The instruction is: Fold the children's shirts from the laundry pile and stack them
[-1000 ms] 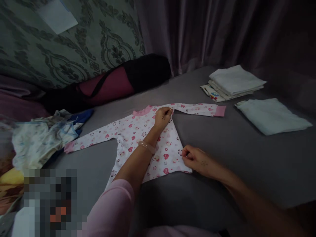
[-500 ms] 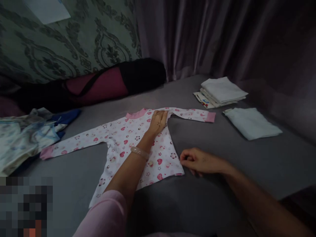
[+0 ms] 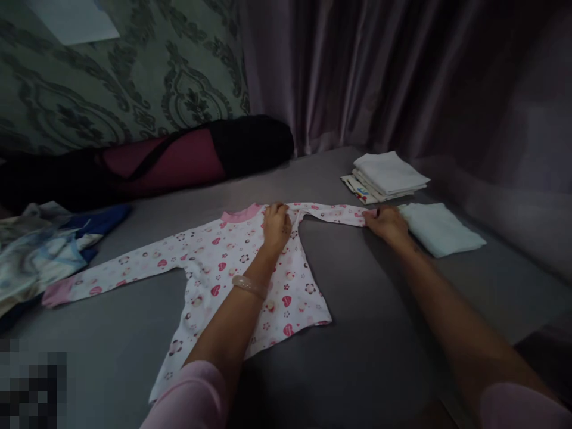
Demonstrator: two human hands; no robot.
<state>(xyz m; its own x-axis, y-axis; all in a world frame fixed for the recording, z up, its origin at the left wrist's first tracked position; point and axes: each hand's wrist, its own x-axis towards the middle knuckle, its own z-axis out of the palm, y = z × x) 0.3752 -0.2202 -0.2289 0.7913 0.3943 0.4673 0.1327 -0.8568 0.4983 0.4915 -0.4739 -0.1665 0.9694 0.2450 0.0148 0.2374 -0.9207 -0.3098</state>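
A child's long-sleeved shirt (image 3: pixel 243 259), white with pink hearts and flowers, lies spread on the grey bed surface. Its collar and cuffs are pink, and the collar faces away from me. My left hand (image 3: pixel 277 226) is on the shoulder beside the collar, its bent fingers closed on the cloth there; the fingertips are hidden. At the end of the right sleeve, my right hand (image 3: pixel 388 225) pinches the cuff, which it mostly covers. The other sleeve stretches out to the left, its pink cuff (image 3: pixel 58 292) near a heap of clothes.
Loose clothes (image 3: pixel 58 238) are heaped at the left. A long black and maroon bag (image 3: pixel 165 158) lies along the patterned wall. At right are a stack of folded cloths (image 3: pixel 391 173) and a pale folded cloth (image 3: pixel 442 229). A dark curtain (image 3: pixel 322 71) hangs behind.
My right hand has moved from beside the shirt's lower hem up to the right cuff and taken hold of it. My left hand stays at the shoulder, its fingers more bent.
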